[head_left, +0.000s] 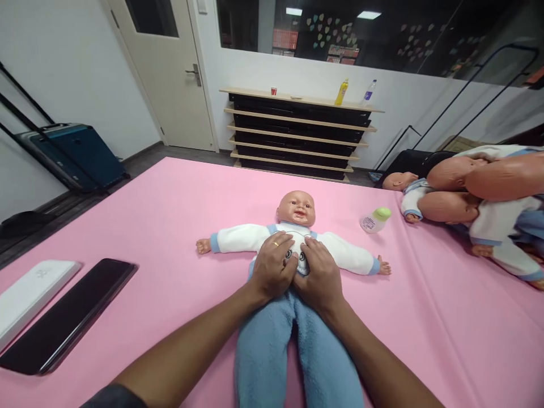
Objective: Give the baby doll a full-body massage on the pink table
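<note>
A baby doll [267, 334] lies on its back on a pink-covered table [178, 204], head away from me and arms spread wide. It wears a white top with blue cuffs and fluffy blue trousers. My left hand [274, 265] rests flat on the left side of its chest, a ring on one finger. Beside it, my right hand [319, 272] lies on the other side of the chest, fingers stretched out. The thumbs come close together over the printed face on the top, which the hands partly cover. Neither hand grips anything.
A small bottle with a green cap [374, 221] stands right of the doll's head. Several more dolls [480, 192] are piled at the right edge. On the left lie a black phone [68, 311] and a white box [36, 292]. Behind are a shelf [297, 116] and a suitcase [79, 156].
</note>
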### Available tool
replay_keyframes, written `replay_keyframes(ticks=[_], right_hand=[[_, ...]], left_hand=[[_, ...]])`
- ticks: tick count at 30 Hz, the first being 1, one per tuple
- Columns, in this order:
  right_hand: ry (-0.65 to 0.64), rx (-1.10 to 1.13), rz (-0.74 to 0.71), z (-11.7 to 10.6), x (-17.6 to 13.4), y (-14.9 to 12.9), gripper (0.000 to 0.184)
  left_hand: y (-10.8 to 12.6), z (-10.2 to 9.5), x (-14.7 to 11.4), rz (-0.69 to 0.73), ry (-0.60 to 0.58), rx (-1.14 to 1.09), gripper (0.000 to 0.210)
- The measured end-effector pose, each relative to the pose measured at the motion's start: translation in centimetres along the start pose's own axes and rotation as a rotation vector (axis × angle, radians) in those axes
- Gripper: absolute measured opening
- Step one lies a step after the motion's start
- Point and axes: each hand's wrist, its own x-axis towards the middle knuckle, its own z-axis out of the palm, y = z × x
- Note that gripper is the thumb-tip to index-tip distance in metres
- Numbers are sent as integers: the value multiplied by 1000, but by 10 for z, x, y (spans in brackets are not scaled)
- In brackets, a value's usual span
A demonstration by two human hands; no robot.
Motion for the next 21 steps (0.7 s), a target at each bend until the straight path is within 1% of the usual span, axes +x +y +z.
replay_keyframes(ticks=[4,6,7,10,12,15,18,21], right_hand=[[95,53,-51,-7,2,-5,18],[83,130,-116,-11,4,-7,10],[58,173,-155,-12,5,-8,10],[-68,275,-247,-15,10,-9,27],[-165,310,-247,-14,15,-10,36],[-256,321,-167,-12,19,-10,45],[-279,282,-69,-9,20,-8,52],[-286,215,16,-7,17,-6,59]], left_hand=[[-1,1,1,-57,32,13,32],[-1,1,1,-70,46,17,32],[-1,0,1,-74,51,18,33],[0,-2,-1,-69,88,13,35],[1,-4,-2,-29,113,2,35],[2,-6,-5,73,138,-26,32],[3,-7,-6,163,149,-69,25],[3,-7,-7,203,147,-75,20]])
